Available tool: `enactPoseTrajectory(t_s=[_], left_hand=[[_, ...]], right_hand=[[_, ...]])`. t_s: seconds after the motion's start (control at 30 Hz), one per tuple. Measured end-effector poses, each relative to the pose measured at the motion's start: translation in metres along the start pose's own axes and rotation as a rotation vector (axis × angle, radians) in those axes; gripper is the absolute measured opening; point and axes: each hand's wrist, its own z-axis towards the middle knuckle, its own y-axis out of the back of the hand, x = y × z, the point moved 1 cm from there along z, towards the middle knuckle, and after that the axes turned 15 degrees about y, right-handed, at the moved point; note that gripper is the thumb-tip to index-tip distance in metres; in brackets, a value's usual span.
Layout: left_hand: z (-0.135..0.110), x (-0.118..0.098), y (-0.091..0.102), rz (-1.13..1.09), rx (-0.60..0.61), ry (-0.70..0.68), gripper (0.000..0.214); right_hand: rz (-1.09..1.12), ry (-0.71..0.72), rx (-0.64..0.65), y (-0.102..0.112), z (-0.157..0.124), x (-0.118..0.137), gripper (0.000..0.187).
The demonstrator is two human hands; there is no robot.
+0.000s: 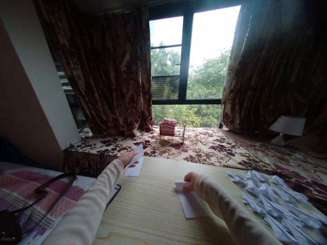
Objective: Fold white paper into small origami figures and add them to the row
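My left hand (127, 157) reaches to the far left corner of the light wooden table (153, 211) and pinches a white sheet of paper (138, 152), lifted off a small stack of paper (134, 168) lying there. My right hand (190, 180) is closed, fingers pressed down on the top edge of a folded white paper (191, 204) lying flat in the middle of the table. Both arms wear cream sleeves.
Several folded paper planes (270, 200) lie along the table's right side. A phone (113, 194) sits at the left edge under my forearm. Beyond is a floral window seat with a small wooden stand (171, 131), a lamp (287, 127), curtains and a window.
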Motion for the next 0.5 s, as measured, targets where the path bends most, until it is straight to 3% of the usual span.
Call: enactPoseTrajectory(t_s=[0.13,0.3,0.4,0.5], left_hand=[[-0.006,-0.006,-0.006,0.13,-0.127,-0.07,0.032],[-0.021,-0.017,-0.006,0.257,-0.303,-0.107,0.032],[-0.055,-0.017,-0.025,0.263,-0.275,-0.189,0.041],[-0.109,0.004,-0.068,0.21,-0.093,-0.343,0.054]], right_hand=[[0.247,0.082,-0.133,0.007,-0.01,0.0,0.01],[0.558,0.154,-0.28,0.017,-0.035,0.005,0.032],[0.728,0.182,-0.322,0.014,-0.055,0.015,0.052],[0.966,0.221,-0.435,0.0,-0.079,0.031,0.058]])
